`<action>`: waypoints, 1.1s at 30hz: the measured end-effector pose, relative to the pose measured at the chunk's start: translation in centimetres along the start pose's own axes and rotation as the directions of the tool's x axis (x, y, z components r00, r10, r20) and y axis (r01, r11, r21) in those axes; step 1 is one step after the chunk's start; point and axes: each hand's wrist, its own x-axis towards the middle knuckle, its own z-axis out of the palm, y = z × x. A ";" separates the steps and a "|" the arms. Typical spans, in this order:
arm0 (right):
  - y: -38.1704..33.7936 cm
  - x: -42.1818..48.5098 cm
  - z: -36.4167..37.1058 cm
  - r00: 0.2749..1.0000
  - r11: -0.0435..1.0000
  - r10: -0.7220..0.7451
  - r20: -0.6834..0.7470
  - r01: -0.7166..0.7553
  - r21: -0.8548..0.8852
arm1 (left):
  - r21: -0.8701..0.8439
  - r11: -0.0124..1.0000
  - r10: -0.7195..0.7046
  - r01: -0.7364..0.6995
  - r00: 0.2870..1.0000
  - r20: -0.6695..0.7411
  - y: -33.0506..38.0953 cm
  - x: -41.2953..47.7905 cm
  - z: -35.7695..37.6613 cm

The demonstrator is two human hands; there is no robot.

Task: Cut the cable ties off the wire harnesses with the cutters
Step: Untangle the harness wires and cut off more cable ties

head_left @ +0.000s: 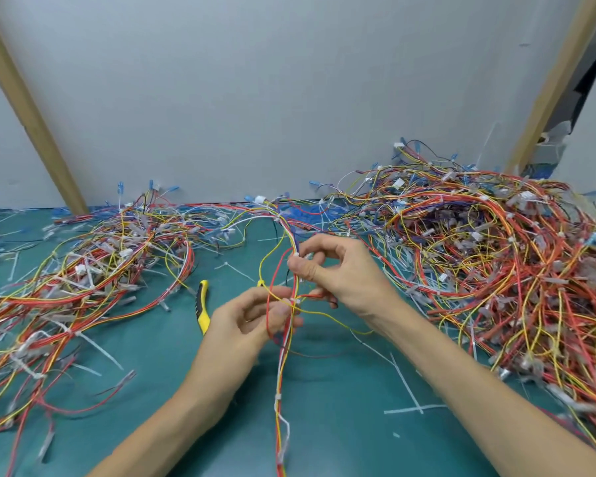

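I hold the harness (283,339) in both grips, left hand (252,318) pinched low, right hand (334,270) pinched high, its length running toward me, while the cutters (202,306) lie untouched on the tabletop (341,390) just left of my left hand.

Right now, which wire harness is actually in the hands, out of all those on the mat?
The single harness running down the middle between both hands: the left hand and right hand pinch it, while the left pile and right pile lie untouched.
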 end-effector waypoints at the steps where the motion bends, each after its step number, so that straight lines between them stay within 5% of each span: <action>1: 0.1 0.0 0.0 1.000 1.000 0.001 0.005 -0.001 -0.013 | -0.003 1.000 -0.031 0.031 0.999 0.009 -0.1 0.0 -0.1; 22: 3.7 -0.8 -0.4 0.974 0.956 0.128 0.187 -0.171 0.237 | 0.043 0.994 -0.108 0.103 0.983 0.147 0.2 -0.3 0.2; 28: 3.1 -1.5 0.2 0.950 0.997 0.076 0.304 -0.078 -0.008 | 0.047 0.994 -0.106 0.101 0.986 0.128 0.4 -0.4 0.3; 33: 2.8 -1.7 0.2 0.948 0.995 0.073 0.309 -0.092 0.049 | 0.059 0.990 -0.131 0.125 0.985 0.113 0.1 -0.2 0.3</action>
